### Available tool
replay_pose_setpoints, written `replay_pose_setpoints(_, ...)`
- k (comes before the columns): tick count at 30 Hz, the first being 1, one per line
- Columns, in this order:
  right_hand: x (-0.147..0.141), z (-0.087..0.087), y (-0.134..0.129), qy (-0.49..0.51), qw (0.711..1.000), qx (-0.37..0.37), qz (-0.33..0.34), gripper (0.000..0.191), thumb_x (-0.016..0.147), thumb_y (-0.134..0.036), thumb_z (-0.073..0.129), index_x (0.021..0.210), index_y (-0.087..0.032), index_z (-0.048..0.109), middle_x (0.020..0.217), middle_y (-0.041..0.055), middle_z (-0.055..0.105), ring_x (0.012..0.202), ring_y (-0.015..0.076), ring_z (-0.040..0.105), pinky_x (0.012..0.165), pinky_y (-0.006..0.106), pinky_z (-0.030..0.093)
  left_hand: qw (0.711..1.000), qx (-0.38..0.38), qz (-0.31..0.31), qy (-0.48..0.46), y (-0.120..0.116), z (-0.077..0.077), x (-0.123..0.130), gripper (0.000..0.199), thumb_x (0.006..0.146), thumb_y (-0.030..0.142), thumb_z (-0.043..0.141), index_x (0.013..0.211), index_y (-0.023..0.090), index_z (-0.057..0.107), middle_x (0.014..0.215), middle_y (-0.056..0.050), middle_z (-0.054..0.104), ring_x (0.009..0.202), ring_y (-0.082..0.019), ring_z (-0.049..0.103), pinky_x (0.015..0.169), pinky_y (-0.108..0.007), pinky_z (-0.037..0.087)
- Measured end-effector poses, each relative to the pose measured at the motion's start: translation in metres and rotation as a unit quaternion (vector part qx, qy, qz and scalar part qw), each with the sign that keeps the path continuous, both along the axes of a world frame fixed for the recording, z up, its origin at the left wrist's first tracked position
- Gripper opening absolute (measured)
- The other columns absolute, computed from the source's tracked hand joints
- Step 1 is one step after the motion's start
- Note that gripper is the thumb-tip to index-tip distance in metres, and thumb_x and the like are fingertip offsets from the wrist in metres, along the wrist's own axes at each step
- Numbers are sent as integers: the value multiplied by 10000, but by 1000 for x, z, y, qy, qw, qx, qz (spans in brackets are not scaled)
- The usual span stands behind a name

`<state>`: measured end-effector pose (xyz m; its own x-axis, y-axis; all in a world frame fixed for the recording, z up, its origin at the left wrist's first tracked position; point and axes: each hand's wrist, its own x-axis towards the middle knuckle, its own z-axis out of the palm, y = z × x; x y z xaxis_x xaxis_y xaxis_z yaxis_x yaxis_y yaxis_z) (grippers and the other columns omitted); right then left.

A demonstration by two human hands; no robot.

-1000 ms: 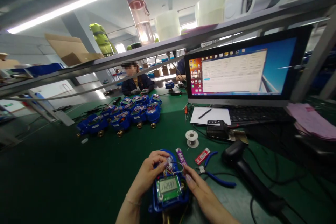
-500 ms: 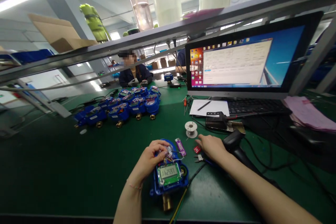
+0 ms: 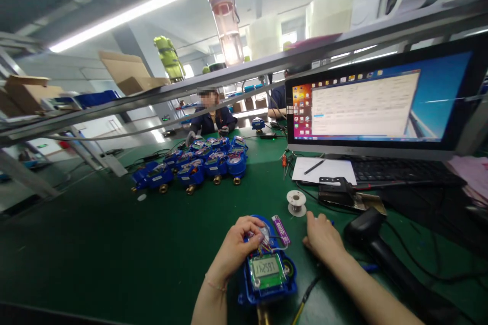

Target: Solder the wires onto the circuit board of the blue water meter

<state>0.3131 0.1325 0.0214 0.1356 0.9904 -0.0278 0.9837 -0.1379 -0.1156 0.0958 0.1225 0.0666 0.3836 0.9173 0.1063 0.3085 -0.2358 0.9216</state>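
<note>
left grip (image 3: 238, 241), a bare hand, has its thumb and fingers drawn narrow over the round upper end of a blue plastic meter (image 3: 269, 270) with a square green circuit board (image 3: 271, 282) and a grey display (image 3: 263, 267); whether a wire is pinched there i cannot tell. the meter lies face up near the front edge of the dark green flat bench (image 3: 171, 249), its round brass fitting (image 3: 263, 313) towards that edge, which seems meant to keep the board and the thin coloured wires (image 3: 263, 250) exposed, while the hand probably steadies the casing. right grip (image 3: 323, 233), also bare, is curled low over the bench to the right of the meter; what it holds, if anything, is hidden. a slim blue plastic tool handle (image 3: 370, 268) shows just beyond the right wrist. between the hands, a purple-wrapped stick (image 3: 281, 229) with white lettering lies beside the meter, perhaps to sit close to its wiring. a round white plastic spool (image 3: 296, 203) stands just beside the right fingers, and a black pistol-shaped plastic scanner (image 3: 392, 261) rests towards the bench's right edge, seemingly for easy reach
</note>
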Motion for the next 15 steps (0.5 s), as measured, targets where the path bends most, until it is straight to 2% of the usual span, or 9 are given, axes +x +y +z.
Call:
replay_pose_setpoints(3,-8,-5,-7,-10,999,37,-21,282,777,-66,446,1038,-76,554,933,187,519,874,288,575,695,329,449,1000,-3,1,-8,0,1,2,106,723,250,601,672,158,585,991,-67,570,1000,-220,491,897,-354,346)
replay_pose_setpoints(9,-11,-16,-11,-47,995,89,-30,375,787,5,320,1012,-97,603,913,182,544,868,273,570,716,334,461,1000,-8,-7,-15,1,2,2,45,640,186,606,671,154,599,993,-75,569,1005,-236,485,900,-363,346)
replay_pose_setpoints(13,-12,-19,-10,-23,997,67,13,510,694,73,371,1139,-94,556,961,178,566,910,274,556,774,347,458,1000,-14,-13,-11,0,3,2,80,670,234,610,689,157,599,1004,-71,565,1007,-234,479,898,-365,347)
replay_pose_setpoints(15,-12,-25,-10,-2,997,67,42,553,672,83,369,1162,-105,543,975,168,574,928,278,546,794,365,449,1000,-20,-13,-5,-1,5,2,104,706,267,603,701,163,596,1019,-64,561,1017,-229,472,916,-371,337)
